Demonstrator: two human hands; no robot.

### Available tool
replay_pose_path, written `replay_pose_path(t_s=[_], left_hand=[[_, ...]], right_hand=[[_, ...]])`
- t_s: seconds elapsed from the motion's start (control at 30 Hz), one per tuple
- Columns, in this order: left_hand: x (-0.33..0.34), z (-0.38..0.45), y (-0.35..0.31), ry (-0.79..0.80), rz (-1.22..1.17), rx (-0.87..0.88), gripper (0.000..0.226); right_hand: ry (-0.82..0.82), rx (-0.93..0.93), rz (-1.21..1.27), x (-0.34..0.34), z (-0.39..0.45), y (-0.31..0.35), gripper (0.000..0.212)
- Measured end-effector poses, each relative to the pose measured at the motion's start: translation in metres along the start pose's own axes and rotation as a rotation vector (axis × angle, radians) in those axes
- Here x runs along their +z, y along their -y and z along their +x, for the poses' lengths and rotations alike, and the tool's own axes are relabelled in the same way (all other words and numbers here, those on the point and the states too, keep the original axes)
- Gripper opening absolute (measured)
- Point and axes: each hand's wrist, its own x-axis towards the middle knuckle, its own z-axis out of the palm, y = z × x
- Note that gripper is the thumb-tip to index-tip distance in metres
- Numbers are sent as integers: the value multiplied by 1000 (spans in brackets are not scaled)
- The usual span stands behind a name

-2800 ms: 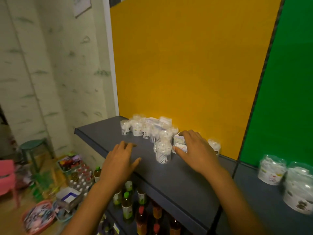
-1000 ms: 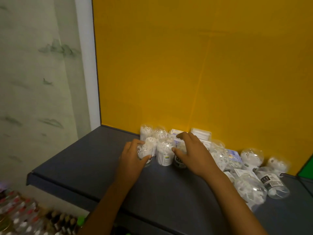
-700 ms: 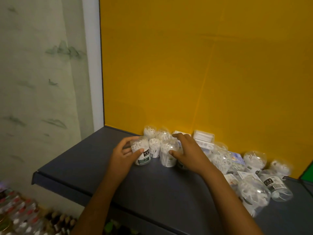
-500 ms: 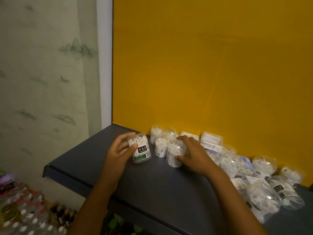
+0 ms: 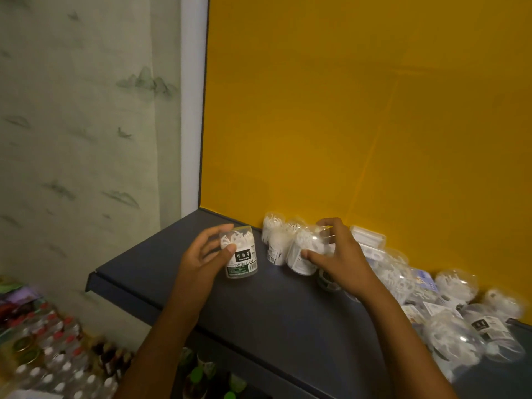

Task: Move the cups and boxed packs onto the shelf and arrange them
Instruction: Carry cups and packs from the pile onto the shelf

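Left of centre, the left hand [image 5: 205,256] has pulled a labelled floss cup [image 5: 240,254] clear of the cluster, fingers wrapped round it just above the shelf [image 5: 259,318]. Centre frame, the right hand [image 5: 339,254] stays clamped on a tilted cup [image 5: 303,250] in the pack; sorting is underway, loose cups still lying lower right.

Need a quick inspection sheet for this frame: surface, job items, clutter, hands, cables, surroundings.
Surface: dark grey shelf, bare at its left end.
Job's things: labelled floss cup lifted in left hand; clear cups upright by yellow back panel; boxed pack behind them.
Clutter: loose pile of cups, some tipped, at right.
Grippers: left hand grips labelled cup; right hand grips another cup.
Cables: nothing seen.
Surroundings: bottles below, blurred.
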Motion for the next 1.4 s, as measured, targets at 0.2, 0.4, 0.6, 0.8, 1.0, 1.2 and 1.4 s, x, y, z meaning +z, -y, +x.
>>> replay_pose_path(t_s=[0.2, 0.4, 0.6, 0.8, 1.0, 1.2, 1.4], left_hand=[[39, -16, -10, 99, -17, 20, 34], [102, -44, -14, 210, -53, 62, 32], [165, -96, -22, 357, -66, 77, 32], [226, -169, -38, 445, -64, 52, 30], [275, -239, -44, 497, -83, 4, 29], [325, -284, -41, 572, -83, 4, 29], [373, -289, -32, 653, -82, 7, 29]], right_hand=[[-173, 44, 129, -44, -47, 9, 55], [-372, 96, 112, -113, -112, 0, 57], [-503, 151, 38, -184, -185, -17, 62], [-550, 236, 13, -253, -266, -33, 61], [-597, 298, 0, -302, -342, -47, 63], [-631, 364, -37, -335, -396, -65, 65], [-673, 387, -84, -366, -415, -91, 62]])
